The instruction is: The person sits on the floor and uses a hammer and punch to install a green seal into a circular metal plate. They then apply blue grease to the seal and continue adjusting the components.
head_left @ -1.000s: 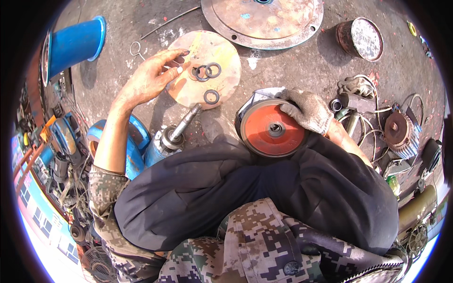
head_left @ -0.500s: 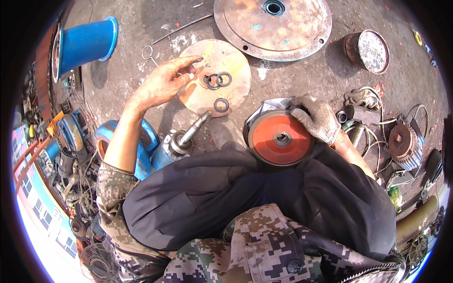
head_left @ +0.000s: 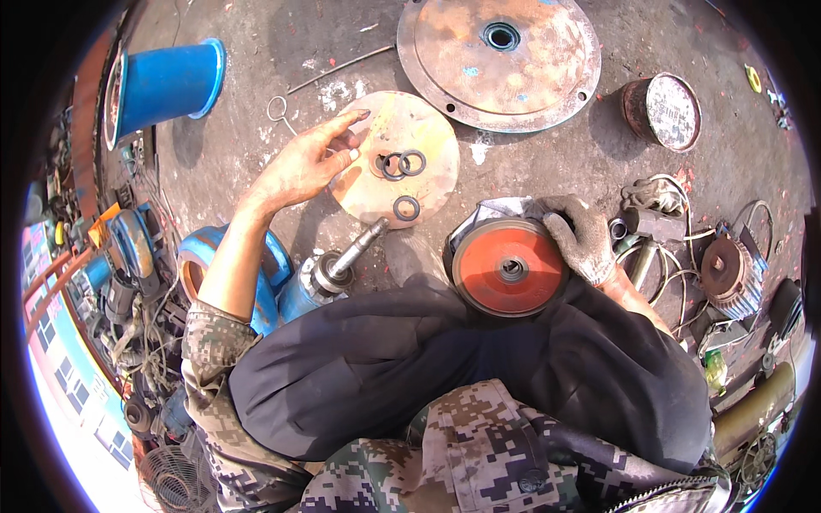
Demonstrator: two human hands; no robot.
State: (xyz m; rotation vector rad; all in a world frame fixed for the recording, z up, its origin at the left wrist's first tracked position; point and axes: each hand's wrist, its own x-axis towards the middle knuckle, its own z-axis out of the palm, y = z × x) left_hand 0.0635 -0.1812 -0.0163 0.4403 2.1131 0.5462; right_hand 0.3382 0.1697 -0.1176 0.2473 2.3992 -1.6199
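Observation:
My bare left hand (head_left: 310, 162) hovers with fingers apart over the left edge of a small round metal plate (head_left: 376, 192) on the ground. Three dark rings (head_left: 402, 164) lie on that plate, just right of my fingertips. My right hand (head_left: 583, 235), in a grey work glove, grips the upper right rim of a red disc-shaped part (head_left: 510, 267) held upright against my lap. A steel shaft (head_left: 357, 248) sticks out of a blue pump body (head_left: 256, 265) between my arms.
A large rusty round cover (head_left: 500, 60) lies at the top. A blue pipe piece (head_left: 167, 81) stands at upper left, a round can (head_left: 663, 111) at upper right. Gear parts, wires and a spare glove (head_left: 654, 197) clutter the right; tools crowd the left.
My left hand has drawn back slightly from the rings toward the plate's left edge. The right hand keeps its hold on the red disc.

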